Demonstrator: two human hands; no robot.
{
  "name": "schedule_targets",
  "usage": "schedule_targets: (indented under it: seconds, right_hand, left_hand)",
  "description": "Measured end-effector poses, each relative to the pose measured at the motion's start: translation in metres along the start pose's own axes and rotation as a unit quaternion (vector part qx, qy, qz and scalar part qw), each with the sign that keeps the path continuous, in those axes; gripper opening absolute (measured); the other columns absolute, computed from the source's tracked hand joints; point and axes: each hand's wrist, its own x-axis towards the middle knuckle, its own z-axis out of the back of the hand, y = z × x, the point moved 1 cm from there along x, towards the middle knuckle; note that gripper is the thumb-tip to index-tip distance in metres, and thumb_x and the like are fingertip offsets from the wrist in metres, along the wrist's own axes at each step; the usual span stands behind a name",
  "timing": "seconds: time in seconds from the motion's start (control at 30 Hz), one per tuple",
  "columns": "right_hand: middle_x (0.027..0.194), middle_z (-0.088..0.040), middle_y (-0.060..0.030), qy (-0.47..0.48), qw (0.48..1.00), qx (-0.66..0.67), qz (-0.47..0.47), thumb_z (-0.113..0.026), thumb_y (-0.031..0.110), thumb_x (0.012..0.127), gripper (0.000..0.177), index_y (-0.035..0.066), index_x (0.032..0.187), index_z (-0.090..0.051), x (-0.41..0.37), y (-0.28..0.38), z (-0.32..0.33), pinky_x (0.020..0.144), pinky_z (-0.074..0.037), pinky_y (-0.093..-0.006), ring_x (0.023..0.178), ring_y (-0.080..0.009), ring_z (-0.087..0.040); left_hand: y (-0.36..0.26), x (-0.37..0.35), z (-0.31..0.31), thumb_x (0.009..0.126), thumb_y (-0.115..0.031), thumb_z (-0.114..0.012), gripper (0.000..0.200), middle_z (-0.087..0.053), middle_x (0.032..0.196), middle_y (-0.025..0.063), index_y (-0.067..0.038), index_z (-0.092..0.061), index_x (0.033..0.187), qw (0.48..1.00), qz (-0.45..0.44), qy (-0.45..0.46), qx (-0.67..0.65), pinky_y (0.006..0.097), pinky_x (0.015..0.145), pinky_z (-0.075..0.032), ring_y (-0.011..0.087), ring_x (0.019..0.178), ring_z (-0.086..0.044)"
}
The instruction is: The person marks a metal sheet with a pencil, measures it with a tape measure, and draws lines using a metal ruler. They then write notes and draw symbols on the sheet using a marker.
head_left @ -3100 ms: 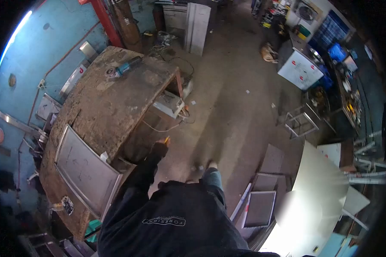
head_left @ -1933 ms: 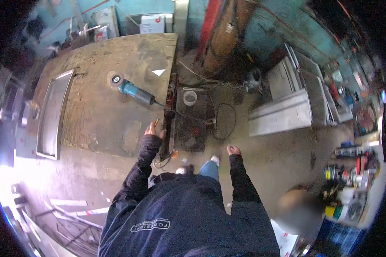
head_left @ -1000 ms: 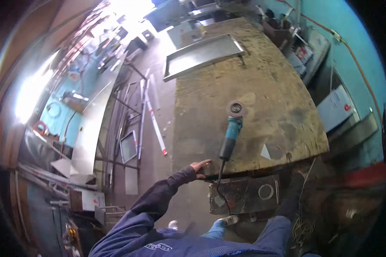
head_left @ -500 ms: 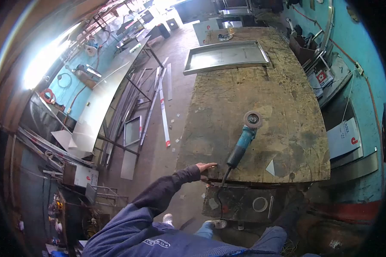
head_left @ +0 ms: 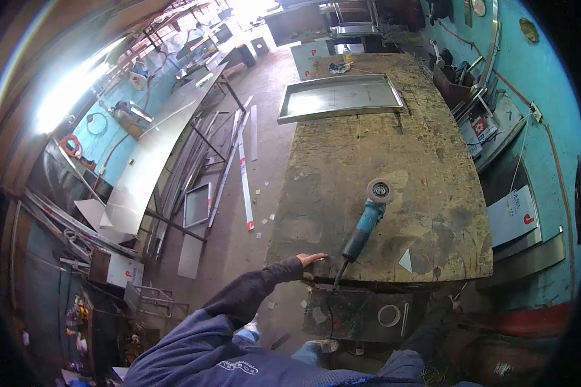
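Note:
My left hand (head_left: 312,260) grips the near left corner of a worn wooden workbench (head_left: 342,151), part of it on top and fingers below the edge. Close by lies a teal and black angle grinder (head_left: 364,227), its round disc facing up and its cord running over the near edge. My right hand (head_left: 456,300) is low in shadow by the near right edge of the bench, at the end of a dark sleeve; its fingers are too dark to make out. A small pale triangular sheet offcut (head_left: 405,260) rests between the grinder and the right corner.
A shallow metal tray (head_left: 342,98) sits at the bench's far end. Under the near edge, a dark lower shelf (head_left: 358,316) holds a ring (head_left: 388,315). Metal strips (head_left: 244,174) lie on the floor at left, beside a long metal-topped table (head_left: 152,155). Sheets (head_left: 513,216) lean at right.
The view has tilted up slightly, so the bench and tray appear lower. My left hand stays on the bench corner, and the grinder has not moved on the bench.

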Motion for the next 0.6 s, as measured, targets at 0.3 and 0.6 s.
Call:
schedule_targets:
  seconds: [0.3, 0.6]
  right_hand:
    - [0.132, -0.054, -0.0182, -0.078, 0.968, 0.230, 0.059, -0.058, 0.009, 0.094, 0.040, 0.009, 0.134, -0.056, 0.039, -0.001, 0.040, 0.096, -0.049, -0.0355, 0.114, -0.0298, -0.057]
    - [0.129, -0.058, -0.0182, -0.078, 0.603, 0.038, 0.793, -0.068, 0.026, 0.088, 0.046, 0.003, 0.127, -0.061, -0.225, 0.113, 0.090, 0.091, -0.050, -0.0354, 0.111, -0.0304, -0.059]
  left_hand:
    - [0.003, 0.003, -0.005, 0.070, -0.019, -0.080, 0.098, -0.060, 0.122, 0.0225, -0.022, -0.025, 0.151, 0.999, -0.033, -0.025, -0.004, 0.0499, 0.095, -0.047, 0.0424, 0.113, -0.057]
    - [-0.002, -0.011, -0.025, 0.082, -0.030, -0.074, 0.052, -0.067, 0.097, 0.0185, -0.012, -0.056, 0.127, 0.986, -0.036, -0.156, -0.056, 0.0427, 0.078, -0.052, 0.0329, 0.089, -0.065]
